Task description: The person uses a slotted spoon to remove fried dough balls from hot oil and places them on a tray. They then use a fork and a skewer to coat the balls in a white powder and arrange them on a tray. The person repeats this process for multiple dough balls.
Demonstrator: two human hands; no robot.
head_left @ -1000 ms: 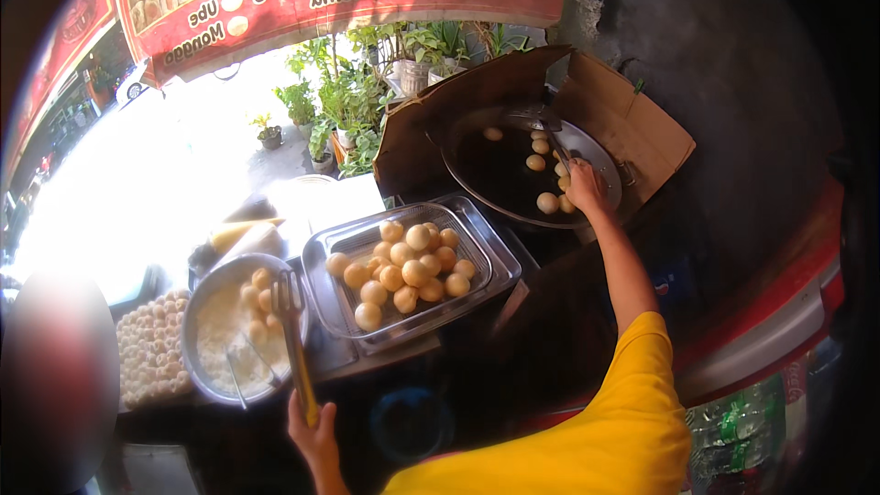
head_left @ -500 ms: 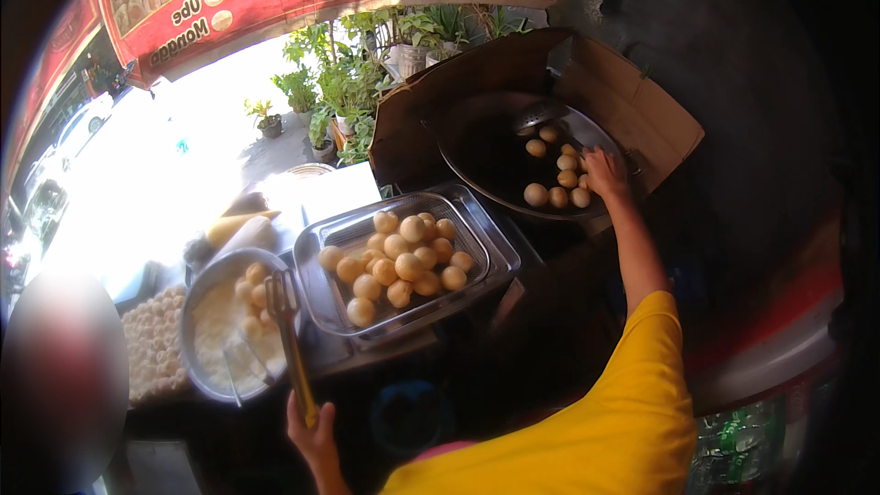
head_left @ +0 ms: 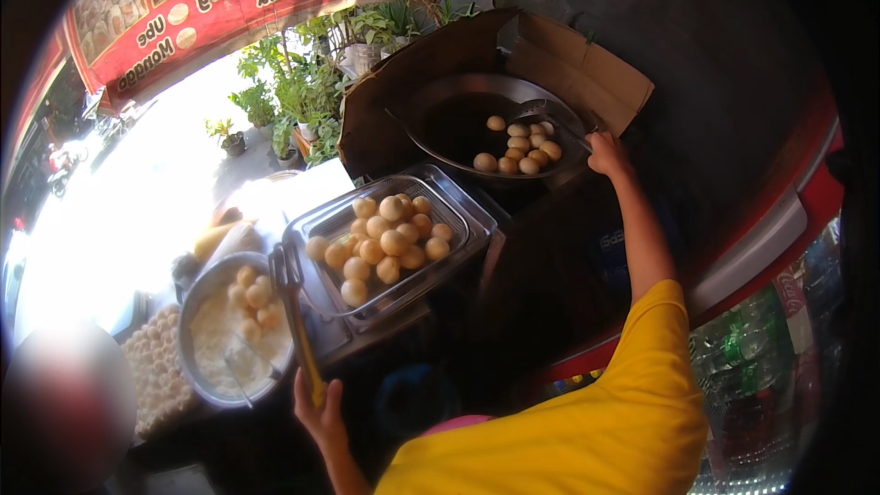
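My right hand [head_left: 608, 154] is closed round the handle of a perforated skimmer [head_left: 530, 111], just outside the wok's right rim. The skimmer's head is inside the dark wok [head_left: 431, 148], beside several round, pale-brown dough balls [head_left: 508, 165] bunched on the near right side. One ball lies apart, farther left. Low on the left, my left hand [head_left: 319, 411] grips metal tongs with a yellow handle [head_left: 310, 368]; their slotted end points up, between the bowl and the wire-basket tray. Nothing shows between the tongs' ends.
A steel tray with a wire basket [head_left: 461, 231] holds a heap of browned balls. Left of it stands a metal bowl [head_left: 190, 348] of white powder with balls and a metal utensil. Small pale balls [head_left: 156, 362] lie far left. Cardboard [head_left: 577, 64] shields the wok; bottles [head_left: 747, 357] stand right.
The view has shifted rightward. Against the wok, my right hand has drawn back past the rim, and the skimmer's head has come right and nearer, among the balls. My left hand keeps the tongs.
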